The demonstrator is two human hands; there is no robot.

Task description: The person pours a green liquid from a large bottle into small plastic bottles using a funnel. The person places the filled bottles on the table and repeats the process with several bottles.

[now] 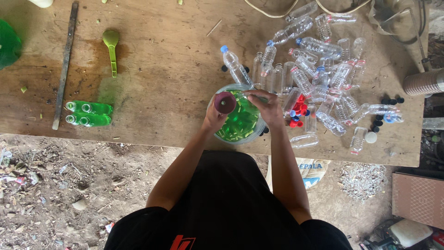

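1. The left hand (213, 119) grips a dark red funnel (225, 102), and the right hand (266, 105) closes around a small clear bottle (252, 95). Both are above the clear bowl (257, 130) at the table's near edge.
2. To do this step well, I think the funnel should sit straight in the bottle's mouth, with both held steady over the bowl.
3. The bowl holds bright green liquid and is nearly full.
4. Many empty bottles (323, 69) lie to the right; four filled green bottles (90, 114) lie to the left.
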